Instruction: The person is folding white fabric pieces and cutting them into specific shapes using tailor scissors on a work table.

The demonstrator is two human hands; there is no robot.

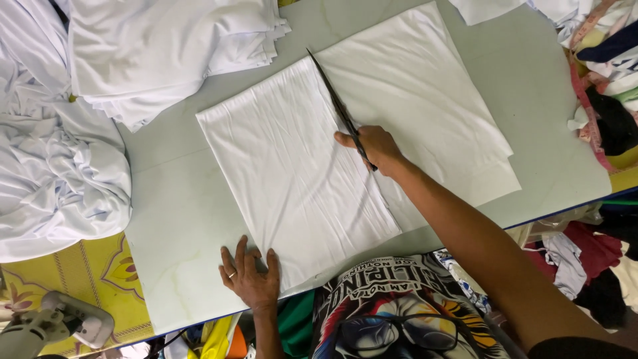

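**Inspector:** State of the hands?

**Assessor:** The right hand (pixel 377 147) is closed around the handles of a pair of long dark scissors (pixel 337 106), blades pointing away from the person along the cut line. The left hand (pixel 251 278) lies open, fingers spread flat on the near corner of the white fabric panel (pixel 292 173).

**Inspector:** Where does the cloth lie?

**Assessor:** Between the two hands on the pale cutting table (pixel 179 266), with a second white layer (pixel 425 93) spreading to the right of the scissors. A folded white stack (pixel 166 46) sits well beyond the left hand.

**Inspector:** Risks?

**Assessor:** The holding hand pins only one corner — in my judgement, the layers could creep under the blades and leave a crooked edge. The far end is unweighted — it may bunch.
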